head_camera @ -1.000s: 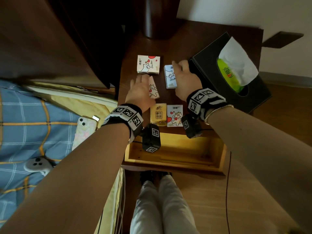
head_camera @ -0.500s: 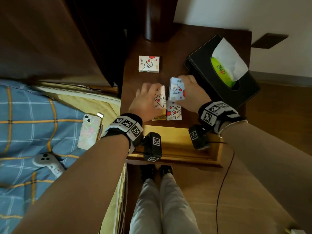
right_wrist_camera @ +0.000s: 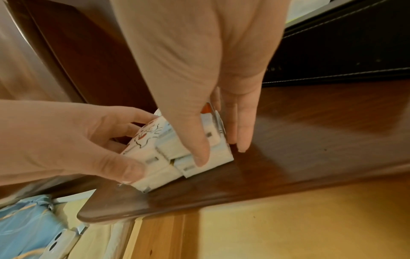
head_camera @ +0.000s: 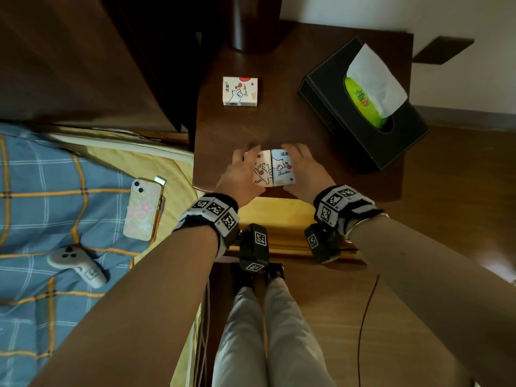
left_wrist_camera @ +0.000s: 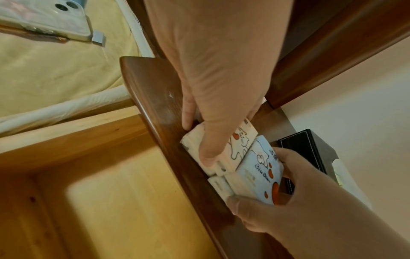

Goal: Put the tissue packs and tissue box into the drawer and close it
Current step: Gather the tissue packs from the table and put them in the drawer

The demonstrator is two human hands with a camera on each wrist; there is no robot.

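At the nightstand's (head_camera: pixel 307 129) front edge my left hand (head_camera: pixel 245 171) grips a white cat-print tissue pack (head_camera: pixel 262 171) stacked on another. My right hand (head_camera: pixel 301 169) grips a light-blue tissue pack (head_camera: pixel 283 169), also stacked, pressed against the white one. In the left wrist view the left hand's (left_wrist_camera: pixel 213 105) thumb and fingers clamp the white stack (left_wrist_camera: pixel 239 145) beside the blue stack (left_wrist_camera: pixel 259 170). In the right wrist view the right hand (right_wrist_camera: pixel 210 87) clamps its stack (right_wrist_camera: pixel 219 152) the same way. A third white pack (head_camera: pixel 240 91) lies at the back. The black tissue box (head_camera: pixel 363 107) stands at the right. The drawer (head_camera: pixel 279 219) is open below my wrists.
A bed with a blue checked cover (head_camera: pixel 42 191) lies to the left, with a phone (head_camera: pixel 142 208) and a grey controller (head_camera: pixel 78 263) on it. A dark lamp post (head_camera: pixel 245 23) rises at the nightstand's back. My legs (head_camera: pixel 265 331) and a black cable (head_camera: pixel 365 317) are below.
Both hands carried one pack each from mid-table toward the front edge and set them onto the two front packs, then closed round the stacks side by side.
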